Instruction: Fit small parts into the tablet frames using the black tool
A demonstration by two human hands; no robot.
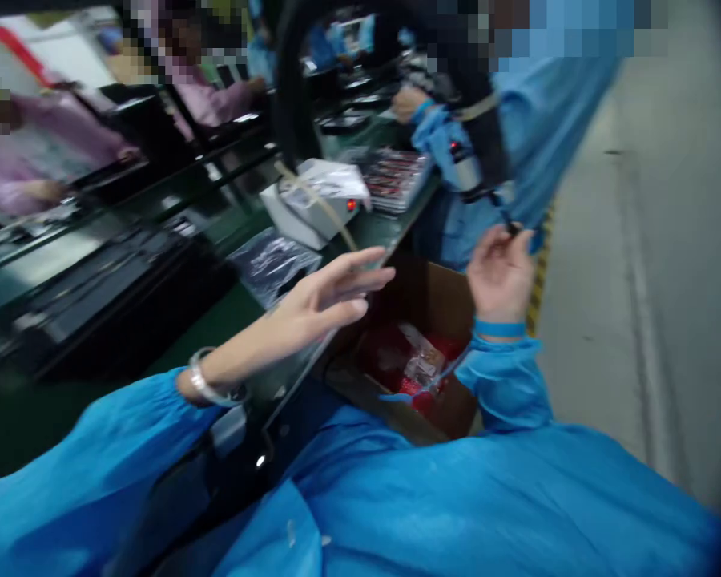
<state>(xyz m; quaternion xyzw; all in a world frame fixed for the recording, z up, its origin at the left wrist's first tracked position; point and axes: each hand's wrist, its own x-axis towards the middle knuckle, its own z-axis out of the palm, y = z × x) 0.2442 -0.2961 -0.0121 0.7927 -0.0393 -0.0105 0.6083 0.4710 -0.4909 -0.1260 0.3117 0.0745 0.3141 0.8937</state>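
Beyond the fingertips: a long green workbench (228, 312) runs away to the left, with dark trays along it; the picture is blurred by motion.
Below both hands: one open cardboard box (438, 300) sits at the bench edge, under and between the fingers, holding red packets and clear wrappers; too smeared to count.
Past the left fingers: one white machine (312, 200) with a small red light stands on the bench, and one crumpled clear bag (270, 260) lies just beside the fingers on the near side.
Left hand (318, 300): one, fingers spread and straight, gripping nothing; it hovers over the bench edge, near the box rim, with a bracelet at the wrist.
Right hand (501, 272): one, raised over the far side of the box, fingertips pinched on a small dark piece (513, 230); I cannot tell what the piece is.
Beside the right fingers: one co-worker in a blue coat (541, 136), touching or nearly touching the fingertips; two more people in pink sit well apart on the far left.
Doing it well, as I judge: keep the pinch firm and steady on the dark piece, keep the free hand out of the box, and slow the head so the work stays sharp.
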